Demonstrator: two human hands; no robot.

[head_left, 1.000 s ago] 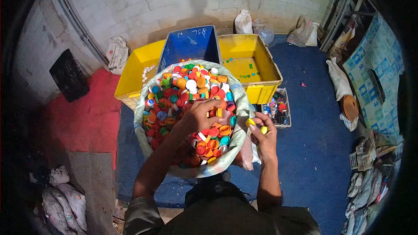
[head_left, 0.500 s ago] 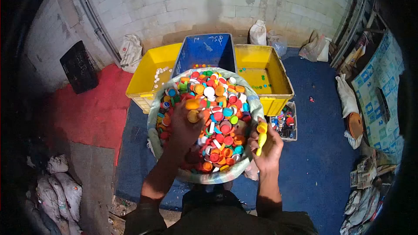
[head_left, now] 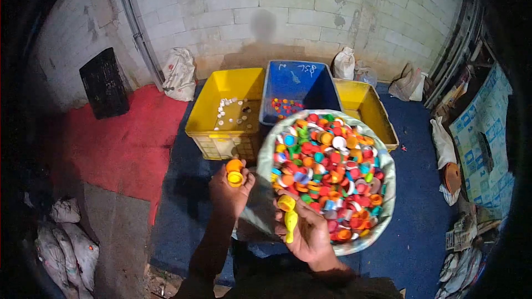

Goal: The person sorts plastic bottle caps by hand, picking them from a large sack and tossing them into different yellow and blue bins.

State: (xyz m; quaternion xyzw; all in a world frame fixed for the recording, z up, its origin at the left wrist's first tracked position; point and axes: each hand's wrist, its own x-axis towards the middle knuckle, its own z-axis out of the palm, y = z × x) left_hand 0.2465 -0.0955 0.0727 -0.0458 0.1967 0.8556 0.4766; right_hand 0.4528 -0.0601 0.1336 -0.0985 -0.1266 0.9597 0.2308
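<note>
My left hand (head_left: 226, 195) is to the left of the round sack, with its fingers closed around an orange cap (head_left: 234, 165) and a yellow cap (head_left: 235, 179). At the sack's near left side, my right hand (head_left: 311, 237) grips a yellow cap (head_left: 286, 203) together with a long yellow-green plastic piece (head_left: 290, 226) whose kind I cannot make out. The wide, pale-rimmed sack (head_left: 390, 206) is heaped with bottle caps (head_left: 335, 174) in red, orange, green, blue and white.
Behind the sack stand a yellow bin (head_left: 224, 134) with white caps, a blue bin (head_left: 302, 69) with red and orange caps, and another yellow bin (head_left: 392, 141). White sacks (head_left: 178, 75) lean on the wall (head_left: 299, 5). Blue matting (head_left: 415, 188) and a red mat (head_left: 124, 144) cover the floor.
My left hand has moved off the caps to the sack's left, still holding caps. My right hand has gone from the sack's right side to its near left. Sack and bins appear further right.
</note>
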